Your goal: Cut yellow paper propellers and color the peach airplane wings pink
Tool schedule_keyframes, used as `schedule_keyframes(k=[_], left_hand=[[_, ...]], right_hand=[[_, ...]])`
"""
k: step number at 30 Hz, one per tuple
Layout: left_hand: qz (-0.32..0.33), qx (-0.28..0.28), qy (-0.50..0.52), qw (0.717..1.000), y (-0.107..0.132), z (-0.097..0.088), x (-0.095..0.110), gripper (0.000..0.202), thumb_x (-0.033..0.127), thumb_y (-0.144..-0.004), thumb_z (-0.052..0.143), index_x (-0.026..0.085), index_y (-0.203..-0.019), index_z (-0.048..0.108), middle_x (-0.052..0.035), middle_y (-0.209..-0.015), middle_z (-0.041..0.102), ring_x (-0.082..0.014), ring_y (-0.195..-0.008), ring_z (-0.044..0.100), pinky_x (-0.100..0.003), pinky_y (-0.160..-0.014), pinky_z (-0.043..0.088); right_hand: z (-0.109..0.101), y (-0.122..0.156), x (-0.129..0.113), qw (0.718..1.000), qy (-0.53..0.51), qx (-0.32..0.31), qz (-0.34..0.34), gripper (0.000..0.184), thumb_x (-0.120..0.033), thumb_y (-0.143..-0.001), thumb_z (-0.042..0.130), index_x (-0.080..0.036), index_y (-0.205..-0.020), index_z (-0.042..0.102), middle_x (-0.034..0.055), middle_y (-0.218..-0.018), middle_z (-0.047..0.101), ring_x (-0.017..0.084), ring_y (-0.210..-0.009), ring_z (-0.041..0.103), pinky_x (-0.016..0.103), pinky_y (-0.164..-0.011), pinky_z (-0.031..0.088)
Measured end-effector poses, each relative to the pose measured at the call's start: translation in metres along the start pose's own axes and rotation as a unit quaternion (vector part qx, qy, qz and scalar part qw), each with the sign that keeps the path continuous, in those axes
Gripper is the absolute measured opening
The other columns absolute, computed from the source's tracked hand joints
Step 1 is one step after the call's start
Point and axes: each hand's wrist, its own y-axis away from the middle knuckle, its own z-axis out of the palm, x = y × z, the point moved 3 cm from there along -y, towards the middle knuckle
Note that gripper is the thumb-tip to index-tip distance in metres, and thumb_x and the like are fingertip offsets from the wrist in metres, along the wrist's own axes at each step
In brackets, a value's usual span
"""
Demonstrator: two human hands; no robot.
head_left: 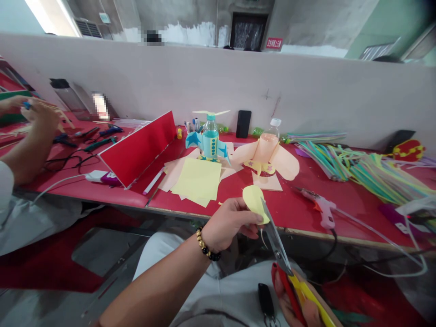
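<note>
Head view: rounded pale-yellow paper piece (254, 198), partly cut.

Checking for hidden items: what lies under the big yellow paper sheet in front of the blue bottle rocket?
Peach paper sheets stick out from under the yellow sheet left and right, more yellow paper at its near edge. Its middle hides the rest.

The left forearm (160, 281) reached up bare from the lower left, its wrist slightly bent. The left hand (231, 222) was held raised at centre, thumb and fingers (254, 221) pinched together. The right hand (306, 311) sat low at the bottom edge, curled closed and partly cut off.
</note>
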Motion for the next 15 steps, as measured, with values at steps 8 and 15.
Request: schedule_keyframes(k=[8,15], left_hand=[[-0.005,0.018,0.000,1.000,0.0015,-0.0001,-0.0010,0.023,0.026,-0.066,0.078,0.009,-0.080,0.071,-0.0058,-0.069,0.068,-0.0074,-0.051,0.058,-0.020,-0.052,0.052],[-0.013,0.043,0.031,0.998,0.0002,0.0029,-0.0061,0.024,0.025,-0.064,0.079,0.009,-0.080,0.071,-0.0060,-0.069,0.070,-0.0068,-0.049,0.057,-0.021,-0.052,0.051]], right_hand=[[-0.0021,0.0063,0.0039,1.000,-0.001,0.008,-0.010,0.057,-0.054,-0.049,0.085,-0.031,-0.098,0.067,0.0061,-0.081,0.061,0.014,-0.047,0.046,0.031,-0.040,0.043],[0.0003,0.0023,0.0034,1.000,-0.011,-0.004,-0.001,0.051,-0.054,-0.054,0.084,-0.031,-0.097,0.068,0.0047,-0.077,0.059,0.014,-0.050,0.049,0.027,-0.039,0.043]])
